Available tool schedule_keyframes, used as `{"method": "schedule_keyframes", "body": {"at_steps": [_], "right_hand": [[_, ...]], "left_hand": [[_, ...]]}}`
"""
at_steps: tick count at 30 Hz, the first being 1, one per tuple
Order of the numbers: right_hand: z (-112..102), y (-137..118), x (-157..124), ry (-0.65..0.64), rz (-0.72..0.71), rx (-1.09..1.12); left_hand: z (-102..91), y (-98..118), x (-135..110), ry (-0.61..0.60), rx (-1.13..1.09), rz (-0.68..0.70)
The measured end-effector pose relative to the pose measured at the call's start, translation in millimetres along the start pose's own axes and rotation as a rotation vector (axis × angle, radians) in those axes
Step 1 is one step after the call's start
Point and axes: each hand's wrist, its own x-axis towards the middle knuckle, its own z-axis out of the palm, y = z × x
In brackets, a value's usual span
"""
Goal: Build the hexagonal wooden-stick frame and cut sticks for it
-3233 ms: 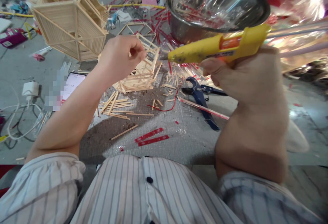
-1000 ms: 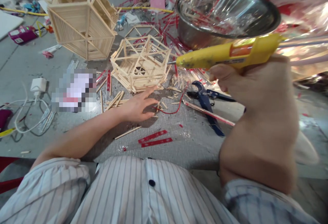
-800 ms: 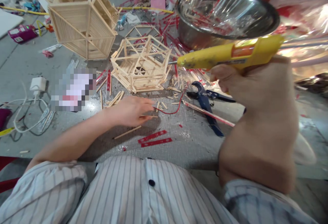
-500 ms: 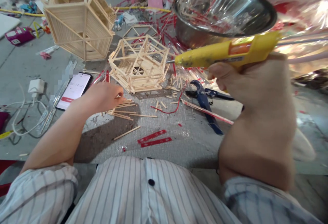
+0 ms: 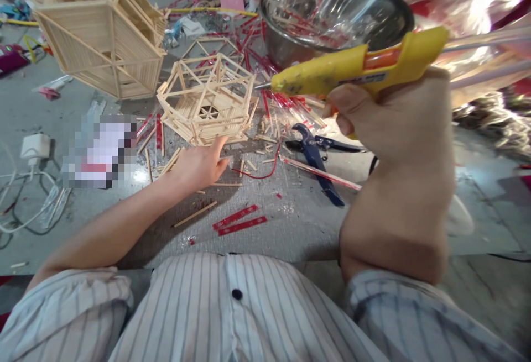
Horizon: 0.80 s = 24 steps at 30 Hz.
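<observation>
My right hand [image 5: 373, 110] is wrapped round the handle of a yellow hot glue gun [image 5: 327, 72]. Its metal nozzle points left, close to the right side of a small open frame [image 5: 207, 94] built of thin wooden sticks. In front of that frame, my left hand [image 5: 197, 166] hovers low over the loose sticks [image 5: 169, 162], thumb and forefinger apart; nothing shows between them, though the other fingers are partly hidden. Behind on the left stands a larger stick-built model [image 5: 102, 47] with slatted sides.
Blue-handled cutters [image 5: 317, 166] and a red wire [image 5: 263, 174] lie right of centre. Two red strips [image 5: 240, 221] are near the front edge. A steel bowl [image 5: 277, 41] holds wrappers at the back. A blurred phone [image 5: 103, 152] and a white charger [image 5: 36, 146] are on the left.
My left hand has moved right from the pile of sticks toward the small frame's front, and its thumb and forefinger have parted. The view has shifted slightly; my right hand still holds the glue gun.
</observation>
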Motion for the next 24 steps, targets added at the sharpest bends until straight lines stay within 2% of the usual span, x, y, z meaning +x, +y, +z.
{"method": "schedule_keyframes", "body": {"at_steps": [4, 8, 12, 19, 24], "right_hand": [[-1.1, -12.9, 1.8, 0.067, 0.023, 0.194], [-2.4, -22.6, 2.0, 0.071, 0.015, 0.271], [-3.0, -26.0, 1.2, 0.069, -0.02, 0.321], [-2.8, -23.9, 5.0, 0.086, -0.057, 0.436], [-3.0, -26.6, 4.5, 0.073, -0.066, 0.441]], "left_hand": [[2.2, -0.5, 5.9, 0.014, 0.022, -0.08], [6.3, -3.8, 10.7, -0.018, 0.037, -0.091], [10.1, -9.5, 12.3, 0.035, 0.016, -0.114], [7.4, -35.0, 5.5, 0.146, -0.077, -0.172], [12.5, -55.7, -1.3, 0.202, -0.141, -0.083]]}}
